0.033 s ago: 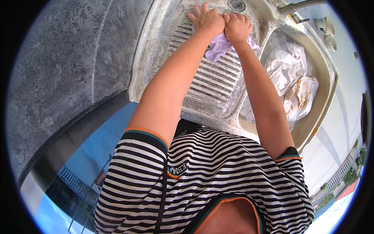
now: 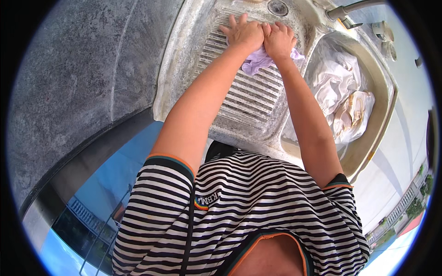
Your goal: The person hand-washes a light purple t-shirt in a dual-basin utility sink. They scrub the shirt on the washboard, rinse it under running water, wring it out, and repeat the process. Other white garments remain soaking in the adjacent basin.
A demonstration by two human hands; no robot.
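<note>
A light purple cloth [image 2: 258,61] lies bunched on the ridged washboard [image 2: 251,99] of a worn, pale stone sink. My left hand [image 2: 246,34] presses down over the cloth's left side, its fingers spread out toward the far end of the ridges. Right beside it, with the thumbs close together, my right hand [image 2: 278,40] bears on the cloth with bent fingers. Part of the cloth sticks out below the hands and to the right of the right wrist; the rest is hidden beneath them.
To the right, the basin [image 2: 384,103] holds white clothes [image 2: 338,78] in water, with a brown-stained piece among them. A tap [image 2: 343,11] reaches over its far side. A drain [image 2: 277,8] sits beyond the washboard. Small containers [image 2: 383,31] stand far right; a grey slab [image 2: 83,60] lies left.
Both hands have slid a little nearer to me along the ridges, bringing the purple cloth slightly with them. The view has also shifted a little.
</note>
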